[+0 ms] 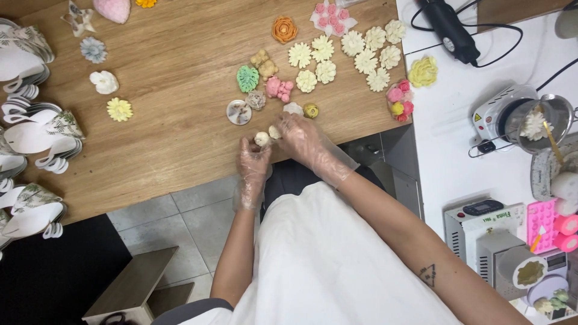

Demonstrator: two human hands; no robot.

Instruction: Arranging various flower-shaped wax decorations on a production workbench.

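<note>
Left hand (pixel 253 157) pinches a small cream piece (pixel 262 139), right hand (pixel 299 133) pinches another (pixel 274 132) just right of it, both at the bench (pixel 168 120) near edge.

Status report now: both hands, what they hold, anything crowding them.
Left hand, clear plastic glove, grip on small cream round moulded piece. Right hand, gloved, grip on a second cream piece. Moulded flower shapes crowd the wooden table just beyond.
</note>
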